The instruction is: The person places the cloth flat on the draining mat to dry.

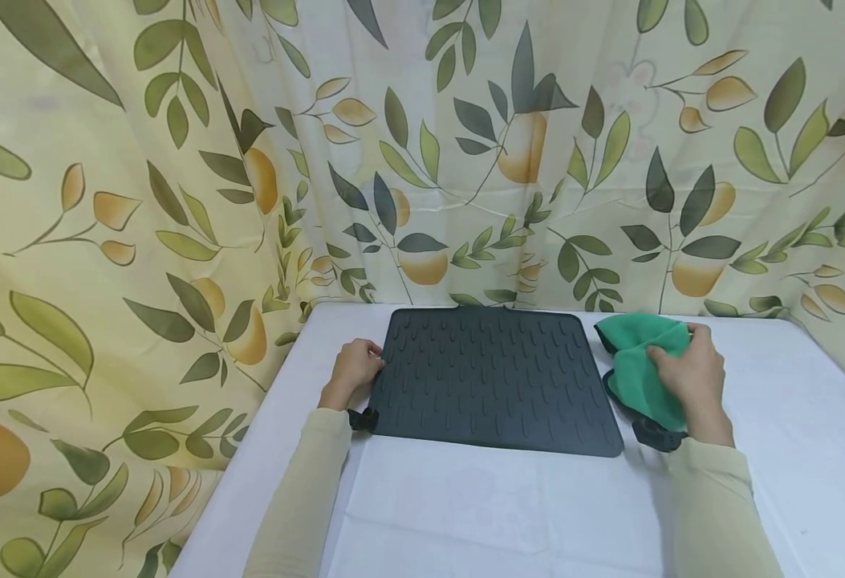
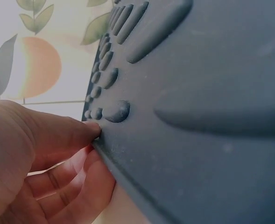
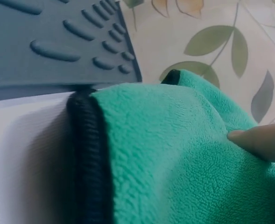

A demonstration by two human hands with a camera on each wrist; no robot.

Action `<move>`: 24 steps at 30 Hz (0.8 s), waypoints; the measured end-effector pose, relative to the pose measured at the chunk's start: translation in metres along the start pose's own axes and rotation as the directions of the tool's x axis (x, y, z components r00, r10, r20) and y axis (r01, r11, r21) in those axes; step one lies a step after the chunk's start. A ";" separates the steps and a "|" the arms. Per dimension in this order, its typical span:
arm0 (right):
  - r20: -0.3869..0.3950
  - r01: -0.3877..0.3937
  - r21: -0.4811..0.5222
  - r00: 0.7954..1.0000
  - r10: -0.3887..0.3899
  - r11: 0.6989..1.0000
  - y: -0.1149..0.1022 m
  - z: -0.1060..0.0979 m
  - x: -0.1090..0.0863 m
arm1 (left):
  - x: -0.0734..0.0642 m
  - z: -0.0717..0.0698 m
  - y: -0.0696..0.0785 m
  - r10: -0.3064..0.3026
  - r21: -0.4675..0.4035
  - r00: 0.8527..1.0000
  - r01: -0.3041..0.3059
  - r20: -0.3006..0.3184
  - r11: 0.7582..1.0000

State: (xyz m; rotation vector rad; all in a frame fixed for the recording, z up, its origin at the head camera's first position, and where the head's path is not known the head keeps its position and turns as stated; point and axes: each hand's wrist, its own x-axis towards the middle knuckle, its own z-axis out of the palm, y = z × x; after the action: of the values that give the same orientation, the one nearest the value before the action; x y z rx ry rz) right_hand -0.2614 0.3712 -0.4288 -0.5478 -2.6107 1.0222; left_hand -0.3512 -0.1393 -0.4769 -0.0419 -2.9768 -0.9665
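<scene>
At one white table, left grip pinches one dark mat, right grip holds one green cloth.

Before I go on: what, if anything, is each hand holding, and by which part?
The left hand pinches the dark ridged mat by its left edge; the right hand grips the green cloth by its right side.

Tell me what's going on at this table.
A person's left hand pinches the left edge of a dark ridged mat on a white-covered table. The right hand grips a bunched green plush cloth with dark edging, just right of the mat. Whether the pinched edge is lifted is hard to tell.
</scene>
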 end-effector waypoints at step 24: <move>-0.067 0.085 0.092 0.995 -0.079 0.992 -0.043 -0.013 -0.013 | -0.002 0.001 0.002 -0.004 -0.012 1.000 0.004 -0.012 1.000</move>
State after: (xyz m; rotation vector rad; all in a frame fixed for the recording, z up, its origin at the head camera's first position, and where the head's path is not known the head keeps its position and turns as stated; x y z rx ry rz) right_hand -0.2552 0.3440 -0.3910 -0.4392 -2.4929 1.0779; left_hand -0.3493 -0.1369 -0.4761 -0.0306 -2.9616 -0.9811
